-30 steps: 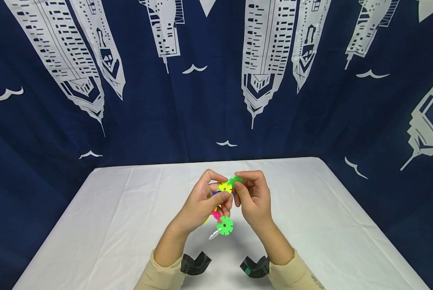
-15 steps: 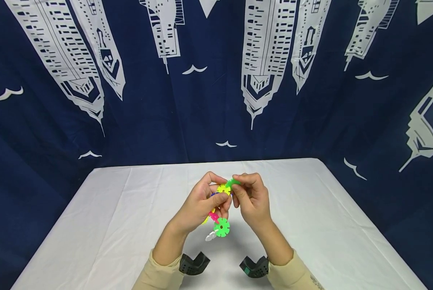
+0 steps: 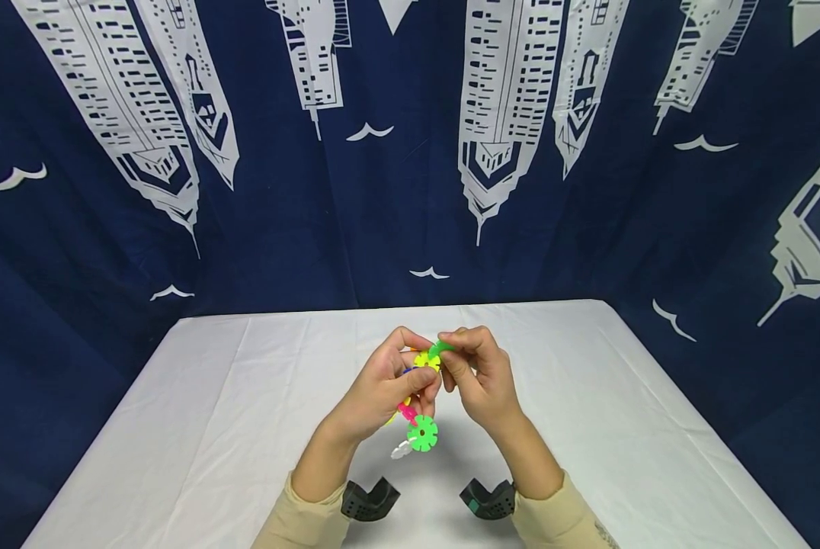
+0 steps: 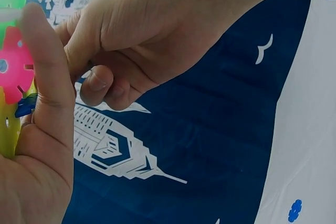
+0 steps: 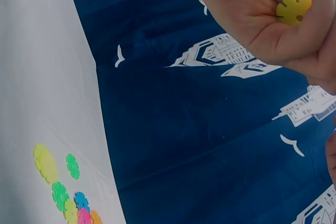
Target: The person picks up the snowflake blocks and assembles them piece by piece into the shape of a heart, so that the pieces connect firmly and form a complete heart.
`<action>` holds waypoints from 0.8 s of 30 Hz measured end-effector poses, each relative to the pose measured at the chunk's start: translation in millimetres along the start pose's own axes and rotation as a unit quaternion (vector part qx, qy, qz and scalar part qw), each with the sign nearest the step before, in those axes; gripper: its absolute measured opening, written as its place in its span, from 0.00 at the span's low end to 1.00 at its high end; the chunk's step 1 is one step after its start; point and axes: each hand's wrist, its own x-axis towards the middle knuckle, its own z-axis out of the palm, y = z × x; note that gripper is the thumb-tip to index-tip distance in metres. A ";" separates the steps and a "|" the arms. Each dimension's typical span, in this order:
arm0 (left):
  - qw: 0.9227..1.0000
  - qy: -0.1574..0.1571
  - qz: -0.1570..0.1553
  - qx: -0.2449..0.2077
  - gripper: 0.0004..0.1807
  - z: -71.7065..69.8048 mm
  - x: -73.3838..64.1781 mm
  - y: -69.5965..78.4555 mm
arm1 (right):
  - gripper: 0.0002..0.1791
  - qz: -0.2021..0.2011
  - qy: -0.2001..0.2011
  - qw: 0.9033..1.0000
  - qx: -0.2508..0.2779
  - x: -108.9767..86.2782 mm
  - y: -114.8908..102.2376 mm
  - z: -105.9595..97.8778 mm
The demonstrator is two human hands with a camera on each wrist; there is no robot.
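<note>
My left hand (image 3: 395,381) holds a chain of notched plastic discs, its thumb pressing a yellow disc (image 3: 422,361). With thumb and index finger, my right hand (image 3: 482,374) pinches a green disc (image 3: 440,348), seen nearly edge-on, right at that yellow disc's rim. Below the left fingers hang a pink disc (image 3: 407,412), a larger-looking green disc (image 3: 422,433) and a white disc (image 3: 402,450). In the left wrist view, the pink disc (image 4: 14,65) and part of a blue disc (image 4: 27,105) show beside the left hand. The fingers cover part of the chain.
Both hands are above the white-covered table (image 3: 245,427). Several loose coloured discs, among them a yellow one (image 5: 45,163) and a green one (image 5: 73,166), lie on white cloth in the right wrist view. A blue disc (image 4: 295,211) shows in the left wrist view. Dark blue printed cloth (image 3: 382,213) hangs behind.
The right hand's green disc has tilted and come closer over the yellow disc. The hanging end of the chain has swung slightly. Both hands keep their hold.
</note>
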 end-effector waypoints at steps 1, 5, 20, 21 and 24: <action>1.000 0.004 -0.002 0.003 0.13 0.1 0.2 -0.1 | 0.13 0.005 -0.004 1.000 -0.005 -0.1 0.0 -1.1; 1.000 0.017 -0.007 0.024 0.15 0.3 0.6 -0.1 | 0.08 0.036 -0.024 0.999 -0.032 -0.3 -1.1 -6.0; 0.980 0.061 0.003 0.187 0.27 -5.3 -0.2 4.6 | 0.14 0.075 -0.021 0.991 -0.105 5.9 -7.2 -19.5; 0.979 0.063 0.002 0.193 0.27 -5.4 -0.3 4.6 | 0.14 0.072 -0.023 0.992 -0.106 6.1 -7.1 -19.9; 0.974 0.072 0.002 0.213 0.25 -5.3 -0.2 3.9 | 0.15 0.065 -0.027 0.992 -0.109 6.5 -7.0 -20.5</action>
